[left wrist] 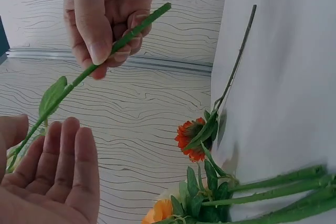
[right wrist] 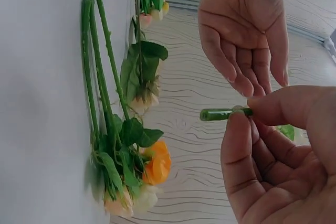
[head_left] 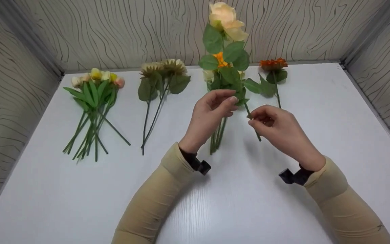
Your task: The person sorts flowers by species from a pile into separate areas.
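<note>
My right hand (head_left: 283,130) pinches the green stem (right wrist: 215,114) of a peach rose (head_left: 227,20) near its lower end, between thumb and fingertips. The rose is raised above the table, its bloom pointing away and its leaves (head_left: 212,38) spread below it. Around the upper stem, my left hand (head_left: 210,108) is held with its fingers fairly straight, and in the left wrist view the stem passes between thumb and fingers (left wrist: 84,166). Under the raised rose lies a bunch of roses, with an orange one (right wrist: 157,162) and paler ones; the raised rose partly hides it in the head view.
To the right lies an orange-red flower (head_left: 273,64) on a dark stem. Two cream flowers (head_left: 174,67) lie left of the middle, and a bunch of tulips (head_left: 95,88) farther left. The white table (head_left: 80,203) meets patterned walls (head_left: 130,30) behind and at both sides.
</note>
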{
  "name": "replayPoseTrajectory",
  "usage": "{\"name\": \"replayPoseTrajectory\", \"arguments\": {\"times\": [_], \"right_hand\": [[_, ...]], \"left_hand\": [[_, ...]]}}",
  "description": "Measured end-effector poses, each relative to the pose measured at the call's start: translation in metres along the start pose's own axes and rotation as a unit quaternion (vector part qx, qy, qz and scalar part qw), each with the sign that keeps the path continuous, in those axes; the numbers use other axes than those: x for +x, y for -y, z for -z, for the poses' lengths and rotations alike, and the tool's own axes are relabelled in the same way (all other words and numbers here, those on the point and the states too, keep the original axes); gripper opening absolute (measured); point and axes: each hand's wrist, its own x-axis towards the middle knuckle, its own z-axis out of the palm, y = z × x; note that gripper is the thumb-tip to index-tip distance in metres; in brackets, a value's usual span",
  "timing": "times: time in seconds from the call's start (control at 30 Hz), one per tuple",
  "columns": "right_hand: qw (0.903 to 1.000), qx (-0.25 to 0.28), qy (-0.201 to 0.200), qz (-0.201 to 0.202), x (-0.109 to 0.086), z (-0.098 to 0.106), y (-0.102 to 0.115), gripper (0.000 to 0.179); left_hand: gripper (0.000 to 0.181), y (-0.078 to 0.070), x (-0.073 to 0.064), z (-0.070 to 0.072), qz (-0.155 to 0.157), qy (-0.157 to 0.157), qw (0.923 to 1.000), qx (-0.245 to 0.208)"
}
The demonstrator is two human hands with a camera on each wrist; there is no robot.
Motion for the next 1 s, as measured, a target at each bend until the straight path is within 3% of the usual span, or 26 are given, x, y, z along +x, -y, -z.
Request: {"name": "replayPoseTrajectory", "arguments": {"times": [0.17,0.47,0.6,0.73,0.87,1.0], "right_hand": [[0.9997,0.009,0.007,0.020,-0.001,-0.011,0.000,0.013],[0.9988,-0.001,0.011,0.047,-0.001,-0.021,0.002,0.014],[0.9986,-0.003,0.024,0.047,-0.001,-0.022,0.002,0.014],[0.9991,0.005,0.023,0.035,0.000,-0.018,0.002,0.023],[0.9995,0.025,0.002,0.016,0.001,-0.007,0.001,0.031],[0.9993,0.031,-0.018,0.000,0.003,0.006,-0.002,0.032]], "left_hand": [[0.025,0.004,0.000,-0.001,-0.007,-0.010,0.9998,-0.014],[0.022,0.005,0.002,0.001,0.015,-0.029,0.9991,-0.027],[0.020,0.005,0.003,0.002,0.019,-0.025,0.9987,-0.039],[0.019,0.009,0.005,0.007,0.027,-0.021,0.9991,-0.023],[0.018,0.013,0.014,0.016,0.075,-0.018,0.9966,0.030],[0.017,0.016,0.032,0.027,0.134,0.001,0.9875,0.083]]}}
